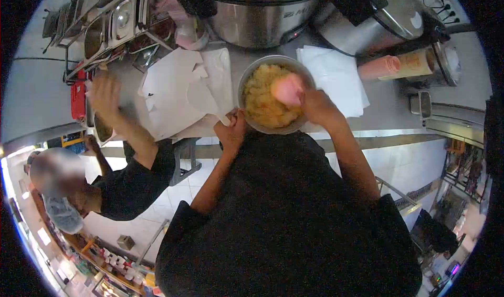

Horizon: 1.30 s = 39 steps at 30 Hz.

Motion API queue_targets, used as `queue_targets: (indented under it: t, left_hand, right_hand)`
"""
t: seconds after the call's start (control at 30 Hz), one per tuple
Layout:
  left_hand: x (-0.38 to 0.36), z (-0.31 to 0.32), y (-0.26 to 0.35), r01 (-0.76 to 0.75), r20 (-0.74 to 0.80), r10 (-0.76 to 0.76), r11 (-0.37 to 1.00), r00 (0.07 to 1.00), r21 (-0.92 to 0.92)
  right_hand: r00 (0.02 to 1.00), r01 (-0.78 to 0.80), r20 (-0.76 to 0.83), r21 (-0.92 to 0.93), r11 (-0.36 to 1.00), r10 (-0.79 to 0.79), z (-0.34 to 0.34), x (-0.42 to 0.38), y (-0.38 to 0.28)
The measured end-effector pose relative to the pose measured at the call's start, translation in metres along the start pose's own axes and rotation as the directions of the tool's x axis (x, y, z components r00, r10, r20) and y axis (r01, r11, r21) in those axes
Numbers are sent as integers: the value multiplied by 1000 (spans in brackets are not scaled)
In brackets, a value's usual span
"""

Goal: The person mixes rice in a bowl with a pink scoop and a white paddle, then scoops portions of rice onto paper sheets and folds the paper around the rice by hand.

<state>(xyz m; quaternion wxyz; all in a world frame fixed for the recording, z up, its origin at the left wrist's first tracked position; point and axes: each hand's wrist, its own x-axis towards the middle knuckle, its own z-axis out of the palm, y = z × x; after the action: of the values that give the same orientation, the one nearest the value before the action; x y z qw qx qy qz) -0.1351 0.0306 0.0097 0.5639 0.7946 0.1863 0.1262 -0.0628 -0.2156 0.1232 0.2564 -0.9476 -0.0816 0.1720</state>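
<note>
A round metal bowl of yellowish, grainy food stands at the table's front edge before me. My right hand reaches over its right rim, closed on a pink utensil with a broad rounded end. That end is over the food and smeared by motion. At the bowl's lower left rim, my left hand is closed around the narrow end of a white paddle. The paddle's wide end lies over white sheets to the left, and the fingers are right beside the bowl.
White paper sheets lie left, more folded sheets right. A large steel cooker stands behind the bowl. Pink and tan rolls lie at right. A co-worker's arm reaches over the table's left end, near metal pans.
</note>
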Motion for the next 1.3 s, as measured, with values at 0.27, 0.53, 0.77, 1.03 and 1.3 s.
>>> queue_targets:
  t: [0.27,0.53,0.77,1.03,1.3]
  left_hand:
    - [54,31,9,-226,120,212,966,970,123]
    - [38,43,21,-53,296,31,997,955,64]
    - [43,45,0,-102,339,47,984,940,146]
    - [49,27,9,-64,500,-90,957,861,283]
    - [40,47,-29,-168,104,158,981,982,97]
  right_hand:
    - [980,87,197,-285,955,-31,50,24,-43]
    - [939,117,343,-416,902,36,-27,-43,12]
    - [897,179,439,-262,948,-48,30,17,43]
    - [974,228,-33,75,971,-226,32,71,82]
    - [939,157,323,-87,984,-121,63,23,5]
